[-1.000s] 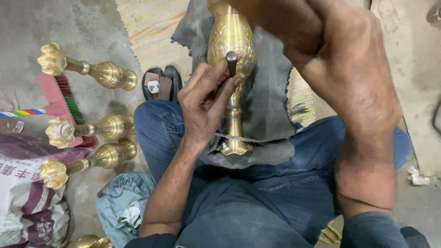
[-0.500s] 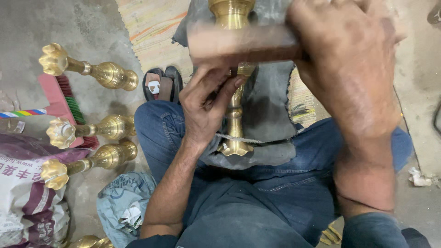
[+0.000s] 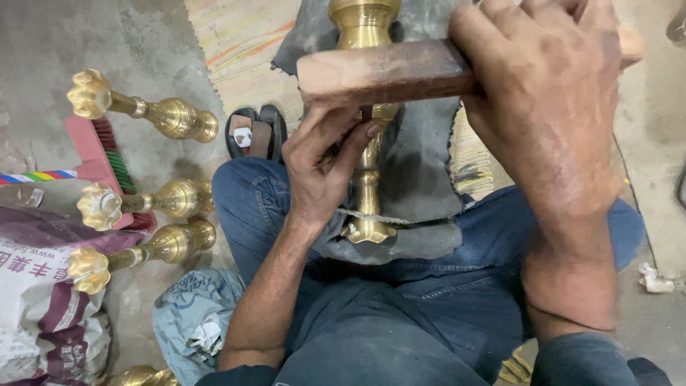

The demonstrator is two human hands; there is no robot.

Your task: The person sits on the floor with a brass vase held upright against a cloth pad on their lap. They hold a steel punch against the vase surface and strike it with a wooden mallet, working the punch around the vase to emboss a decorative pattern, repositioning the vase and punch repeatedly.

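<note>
Where brass stands lie leftward, wooden block over brass piece.

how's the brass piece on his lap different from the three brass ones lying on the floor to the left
The brass piece on the lap rests on a dark cloth, gripped by the left hand and partly hidden by the wooden block in the right hand. The three floor pieces lie untouched, in full view, flower-shaped ends pointing left. All share the same golden, turned shape.

Single head-worn view, looking steeply down from close above onto lap in blue denim trousers and grey concrete floor. Right hand very near lens, large in frame; left hand farther below. No second view for overlap.
</note>
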